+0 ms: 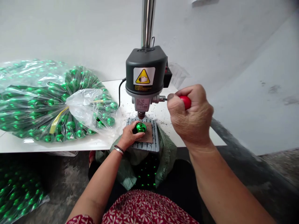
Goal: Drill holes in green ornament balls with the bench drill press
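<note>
A shiny green ball [141, 127] sits on a brown board [149, 137] on the metal base of a drill press [146, 74]. My left hand [130, 135] grips the ball from the left, thumb and fingers around its side. Directly above, the drill bit points down and meets the top of the ball; whether it has entered cannot be made out. My right hand [190, 116] is closed around the red knob [186, 102] of the press lever, to the right of the drill head.
Large clear bags of green balls [35, 102] cover the left of the white table [178, 140]. Dark shavings lie around the base. Below the base, an open green sack [167, 158] holds more balls. Another bag of balls [18, 193] is on the floor at the left.
</note>
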Motion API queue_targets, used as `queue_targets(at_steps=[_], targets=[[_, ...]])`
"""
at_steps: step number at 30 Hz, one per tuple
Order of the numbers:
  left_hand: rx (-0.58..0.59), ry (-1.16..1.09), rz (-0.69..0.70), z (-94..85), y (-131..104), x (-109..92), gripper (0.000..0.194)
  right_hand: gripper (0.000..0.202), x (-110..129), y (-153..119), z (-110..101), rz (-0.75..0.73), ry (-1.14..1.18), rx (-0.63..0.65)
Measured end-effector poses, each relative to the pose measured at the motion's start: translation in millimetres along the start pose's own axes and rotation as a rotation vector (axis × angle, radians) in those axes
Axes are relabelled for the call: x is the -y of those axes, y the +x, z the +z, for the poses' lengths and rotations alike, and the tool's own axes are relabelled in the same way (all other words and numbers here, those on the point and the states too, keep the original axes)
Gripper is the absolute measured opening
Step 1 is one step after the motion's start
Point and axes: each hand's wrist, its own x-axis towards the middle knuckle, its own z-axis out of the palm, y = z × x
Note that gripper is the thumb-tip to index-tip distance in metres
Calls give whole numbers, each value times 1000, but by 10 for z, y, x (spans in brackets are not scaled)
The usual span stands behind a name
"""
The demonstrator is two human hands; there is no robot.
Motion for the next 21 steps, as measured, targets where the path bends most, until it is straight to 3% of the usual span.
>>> queue_targets(at_steps=[7,21], targets=[[-5,11,26,4,-7,-12,58,15,-32,-81,4,-26,-20,-16],[36,-8,31,-18,-2,11,57,13,-111,-298,59,-210,-52,-120]])
